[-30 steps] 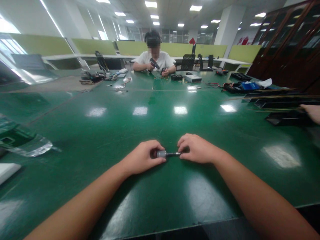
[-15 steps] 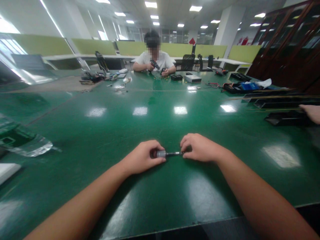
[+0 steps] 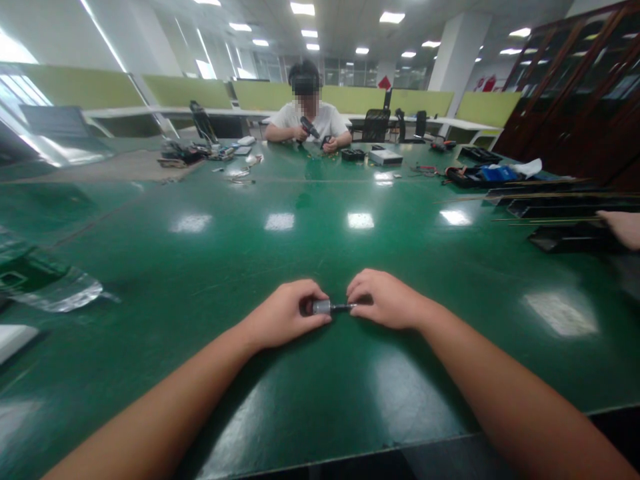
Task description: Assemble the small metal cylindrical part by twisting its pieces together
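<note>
A short grey cylinder [image 3: 321, 307] with a thin dark shaft [image 3: 341, 308] lies level, just over or on the green tabletop. My left hand [image 3: 286, 312] is closed around the grey cylinder, thumb on the near side and fingers on the far side. At the shaft's right end, my right hand [image 3: 381, 300] pinches with thumb and fingers, covering the tip. Whether a separate small part sits in that pinch is hidden. The shaft bridges the short gap between both hands.
Green table [image 3: 240, 247] spreads all around. A clear bottle [image 3: 55, 283] lies at left, by a white object [image 3: 15, 341]. Another person's hand [image 3: 623, 228] touches black channels [image 3: 575, 237] at right. Opposite, a person [image 3: 309, 120] holds a dark power tool [image 3: 309, 127]. A tool case [image 3: 487, 175] stands back right.
My right hand has slid left along the shaft, covering its light tip and narrowing the gap. My left hand and the grey cylinder have hardly moved.
</note>
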`<state>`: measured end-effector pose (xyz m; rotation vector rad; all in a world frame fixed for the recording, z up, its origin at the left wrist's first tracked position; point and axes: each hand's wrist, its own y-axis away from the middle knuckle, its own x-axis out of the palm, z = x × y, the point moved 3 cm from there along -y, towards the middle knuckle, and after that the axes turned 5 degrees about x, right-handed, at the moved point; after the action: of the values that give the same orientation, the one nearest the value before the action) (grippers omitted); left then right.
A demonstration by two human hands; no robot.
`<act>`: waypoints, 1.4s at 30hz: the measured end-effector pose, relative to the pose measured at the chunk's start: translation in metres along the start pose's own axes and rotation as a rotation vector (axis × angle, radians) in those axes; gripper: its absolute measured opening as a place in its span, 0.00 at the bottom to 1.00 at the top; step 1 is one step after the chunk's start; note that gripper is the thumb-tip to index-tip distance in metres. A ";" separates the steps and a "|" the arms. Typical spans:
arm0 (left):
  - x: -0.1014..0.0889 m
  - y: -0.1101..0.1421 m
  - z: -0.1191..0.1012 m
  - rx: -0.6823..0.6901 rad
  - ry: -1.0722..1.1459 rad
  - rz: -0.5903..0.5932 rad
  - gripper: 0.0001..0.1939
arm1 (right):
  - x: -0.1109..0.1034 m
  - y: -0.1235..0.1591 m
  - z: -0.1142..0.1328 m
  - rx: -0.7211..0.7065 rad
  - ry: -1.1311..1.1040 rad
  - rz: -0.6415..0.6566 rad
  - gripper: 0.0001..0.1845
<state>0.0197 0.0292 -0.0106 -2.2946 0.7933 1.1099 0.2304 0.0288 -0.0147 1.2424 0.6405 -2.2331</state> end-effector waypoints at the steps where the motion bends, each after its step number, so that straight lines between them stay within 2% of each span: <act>1: 0.000 0.000 0.000 0.004 -0.004 -0.005 0.11 | 0.005 -0.002 0.003 -0.019 -0.015 -0.006 0.05; 7: 0.002 -0.001 -0.003 0.018 -0.008 -0.037 0.09 | 0.022 -0.014 0.017 -0.074 -0.046 -0.082 0.05; 13: 0.004 -0.001 -0.001 -0.005 0.032 -0.001 0.13 | 0.017 -0.010 0.016 -0.048 -0.073 -0.113 0.09; 16: 0.003 0.000 0.000 -0.013 0.047 0.022 0.12 | 0.013 -0.008 0.016 -0.047 -0.074 -0.104 0.12; 23: 0.000 0.001 -0.003 0.030 0.016 -0.031 0.10 | 0.013 -0.006 0.014 -0.028 -0.096 -0.119 0.14; 27: 0.001 0.000 -0.001 -0.004 0.035 -0.014 0.12 | 0.014 -0.005 0.013 -0.017 -0.115 -0.134 0.12; 42: 0.003 -0.001 0.000 0.013 0.053 -0.041 0.11 | 0.016 -0.006 0.013 0.005 -0.109 -0.124 0.05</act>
<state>0.0219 0.0284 -0.0130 -2.3274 0.7681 1.0267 0.2111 0.0225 -0.0212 1.1012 0.6860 -2.3869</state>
